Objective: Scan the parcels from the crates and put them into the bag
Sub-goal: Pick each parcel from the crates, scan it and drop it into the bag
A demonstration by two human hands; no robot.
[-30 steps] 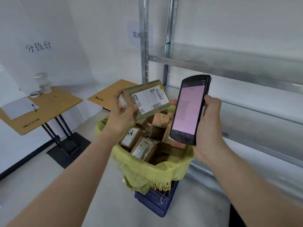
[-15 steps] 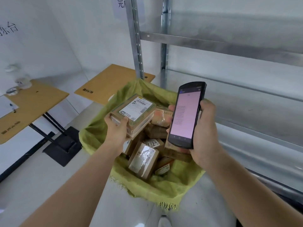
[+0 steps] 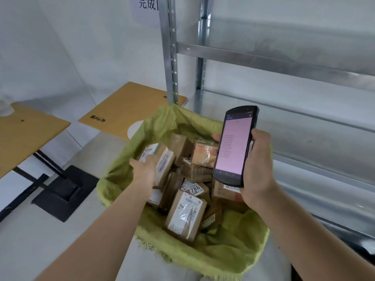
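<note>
The yellow-green woven bag (image 3: 233,258) stands open below me, holding several taped brown parcels with white labels. My left hand (image 3: 145,168) reaches down into the bag's left side. Its fingers lie stretched against a blurred, tilted parcel (image 3: 164,166) that rests on the pile. Another labelled parcel (image 3: 185,214) lies at the front of the pile. My right hand (image 3: 256,167) grips a black handheld scanner (image 3: 233,147) upright over the bag's right side, its pink screen facing me.
A metal shelving rack (image 3: 263,59) rises right behind the bag and runs off to the right. Two wooden tables (image 3: 129,110) stand to the left, one on a black base (image 3: 65,191). A paper sign (image 3: 147,9) hangs on the wall.
My left hand has dropped from chest height into the bag, and the parcel it held flat now leans tilted on the pile. My view has tipped downward. The scanner stays put.
</note>
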